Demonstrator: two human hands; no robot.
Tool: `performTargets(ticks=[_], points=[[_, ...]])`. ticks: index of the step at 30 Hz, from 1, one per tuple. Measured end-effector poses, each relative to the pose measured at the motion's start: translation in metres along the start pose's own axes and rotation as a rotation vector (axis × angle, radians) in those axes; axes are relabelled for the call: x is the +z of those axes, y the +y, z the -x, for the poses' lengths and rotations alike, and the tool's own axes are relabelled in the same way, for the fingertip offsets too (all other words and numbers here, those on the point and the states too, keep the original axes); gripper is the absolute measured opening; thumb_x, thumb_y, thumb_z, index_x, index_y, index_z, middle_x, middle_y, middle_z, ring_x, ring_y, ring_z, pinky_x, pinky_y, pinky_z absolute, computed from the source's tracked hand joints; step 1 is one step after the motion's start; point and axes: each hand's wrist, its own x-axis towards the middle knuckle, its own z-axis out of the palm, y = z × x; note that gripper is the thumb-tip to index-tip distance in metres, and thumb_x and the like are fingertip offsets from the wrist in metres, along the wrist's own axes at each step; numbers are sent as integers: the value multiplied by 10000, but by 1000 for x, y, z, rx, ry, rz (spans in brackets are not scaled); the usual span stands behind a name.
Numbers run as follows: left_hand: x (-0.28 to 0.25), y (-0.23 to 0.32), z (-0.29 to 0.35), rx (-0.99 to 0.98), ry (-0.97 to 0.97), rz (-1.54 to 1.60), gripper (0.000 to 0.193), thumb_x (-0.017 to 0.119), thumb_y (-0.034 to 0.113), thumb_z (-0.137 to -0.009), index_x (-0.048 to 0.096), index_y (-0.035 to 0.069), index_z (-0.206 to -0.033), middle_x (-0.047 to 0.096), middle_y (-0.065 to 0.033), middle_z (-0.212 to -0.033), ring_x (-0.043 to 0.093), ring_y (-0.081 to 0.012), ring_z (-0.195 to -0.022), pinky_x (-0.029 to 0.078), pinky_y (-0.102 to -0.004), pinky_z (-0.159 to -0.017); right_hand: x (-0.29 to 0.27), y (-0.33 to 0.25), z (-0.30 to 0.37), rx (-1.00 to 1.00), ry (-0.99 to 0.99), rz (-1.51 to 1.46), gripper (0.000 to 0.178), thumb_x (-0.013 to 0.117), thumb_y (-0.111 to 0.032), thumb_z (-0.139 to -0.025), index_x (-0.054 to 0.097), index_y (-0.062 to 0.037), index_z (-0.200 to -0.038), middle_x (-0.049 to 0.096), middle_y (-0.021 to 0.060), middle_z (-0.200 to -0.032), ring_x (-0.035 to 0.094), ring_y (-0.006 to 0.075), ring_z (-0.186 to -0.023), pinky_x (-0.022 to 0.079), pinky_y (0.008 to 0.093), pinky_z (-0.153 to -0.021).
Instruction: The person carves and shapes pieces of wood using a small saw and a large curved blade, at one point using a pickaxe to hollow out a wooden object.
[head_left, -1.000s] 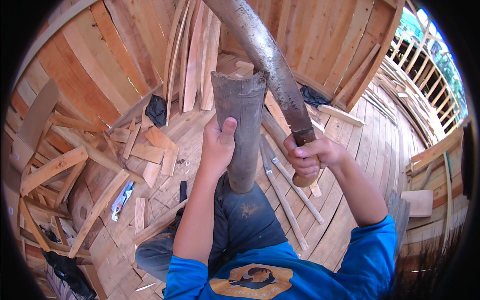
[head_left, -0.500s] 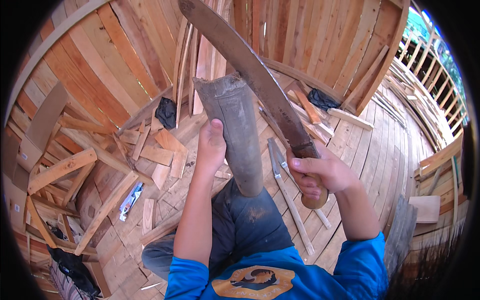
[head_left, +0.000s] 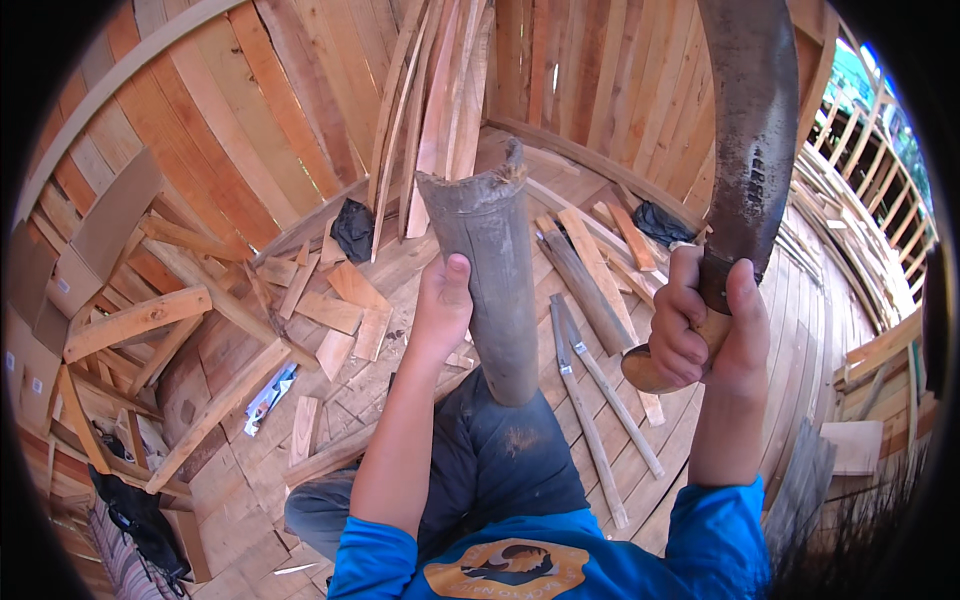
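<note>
A grey, weathered length of bamboo (head_left: 488, 275) stands tilted on my knee, its upper end jagged and chipped. My left hand (head_left: 443, 305) grips it from the left side, thumb lying along the surface. In my right hand (head_left: 700, 330) is a machete (head_left: 752, 140), fingers wrapped round its wooden handle (head_left: 655, 368). The broad dark blade is raised to the right of the bamboo, apart from it, and its tip runs out of the top of the view.
Offcuts of board (head_left: 345, 300) lie on the plank floor at left, beside a wooden frame (head_left: 140, 325). Two long thin strips (head_left: 590, 440) rest right of my knee, with another grey bamboo piece (head_left: 585, 280) beyond. Plank walls (head_left: 290, 110) enclose the corner, where upright slats (head_left: 400, 120) lean.
The machete has swung up and to the right, off the bamboo's top end, and its blade now points upward. My left hand and the bamboo have shifted slightly right in view.
</note>
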Motion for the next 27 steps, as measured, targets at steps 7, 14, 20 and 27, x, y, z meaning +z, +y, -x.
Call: performTargets(ticks=[7, 14, 20, 27], points=[[7, -2, 12, -36, -55, 8, 846, 381, 710, -859, 539, -56, -1181, 629, -132, -1111, 564, -202, -1055, 405, -326, -953, -14, 4, 2, 622, 32, 341, 444, 578, -456, -905, 381, -98, -731, 363, 11, -491, 345, 93, -379, 313, 257, -336], [21, -1, 7, -62, -31, -47, 847, 379, 716, -854, 538, -44, -1193, 628, -144, -1109, 560, -202, -1059, 400, -331, -955, -13, -1, 10, 408, 191, 655, 333, 590, -333, -916, 477, -43, -799, 419, 15, -520, 415, 90, -389, 343, 246, -366], [20, 11, 8, -61, -39, -9, 829, 375, 695, -873, 535, -53, -1191, 633, -136, -1096, 564, -195, -1041, 404, -321, -945, -3, 23, 23, 98, 237, 482, 272, 499, -249, -973, 558, 14, -946, 500, 5, -594, 441, 43, -436, 342, 208, -416], [15, 8, 6, -53, -33, -25, 825, 344, 686, -888, 535, -61, -1180, 636, -133, -1086, 569, -188, -1020, 406, -317, -939, -14, 51, 15, -126, 275, 494, 329, 468, -284, -988, 552, 26, -1059, 511, 17, -642, 442, 44, -470, 331, 192, -434]])
